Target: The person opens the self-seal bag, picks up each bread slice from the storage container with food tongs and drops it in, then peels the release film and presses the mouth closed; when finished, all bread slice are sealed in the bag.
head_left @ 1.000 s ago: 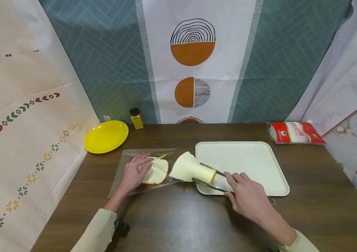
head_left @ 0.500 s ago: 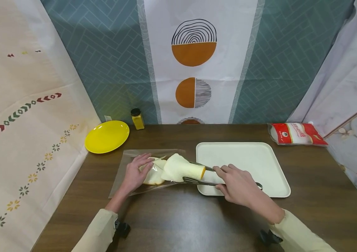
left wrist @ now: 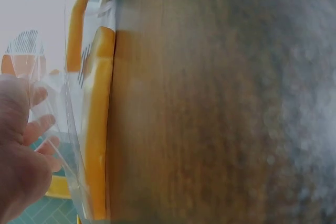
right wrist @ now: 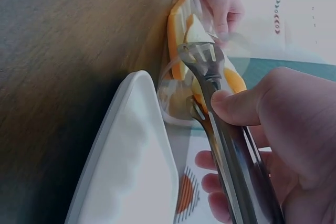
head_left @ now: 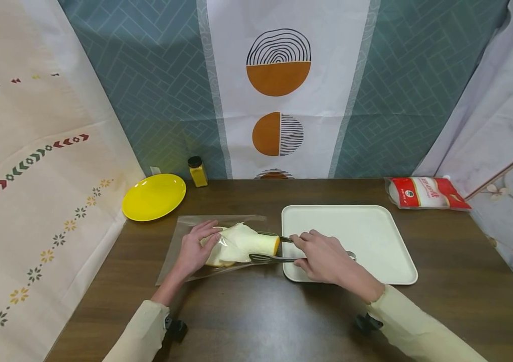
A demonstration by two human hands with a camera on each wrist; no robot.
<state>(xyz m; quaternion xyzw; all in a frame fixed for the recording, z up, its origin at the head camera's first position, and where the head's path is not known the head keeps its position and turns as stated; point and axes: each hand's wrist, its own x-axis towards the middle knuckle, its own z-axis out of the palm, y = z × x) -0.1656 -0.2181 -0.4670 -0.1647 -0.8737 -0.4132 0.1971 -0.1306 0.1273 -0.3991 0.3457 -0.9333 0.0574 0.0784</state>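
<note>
My left hand [head_left: 195, 247] pinches the upper film of a clear plastic bag [head_left: 172, 251] lying flat on the table, lifting it at the mouth. Inside that bag lies a slice of bread with a yellow-orange crust [left wrist: 97, 129]. My right hand [head_left: 322, 255] grips metal tongs [right wrist: 231, 145], thumb on one arm and fingers round the other. Between the tongs' slotted tips a second bread slice [head_left: 256, 244] is held, bent into a curve. Its front part lies over the first slice, under the bag's film; its crust end still shows by the tongs.
A white tray [head_left: 374, 246] stands right of the bag, under my right hand. At the back left are a yellow plate [head_left: 154, 197] and a black-capped yellow jar [head_left: 198, 173]. A red and white package [head_left: 433, 193] lies at the back right.
My right hand, tongs and held bread slice have moved left, from beside the bag's mouth to inside it, over the first slice. My left hand stays in place on the film.
</note>
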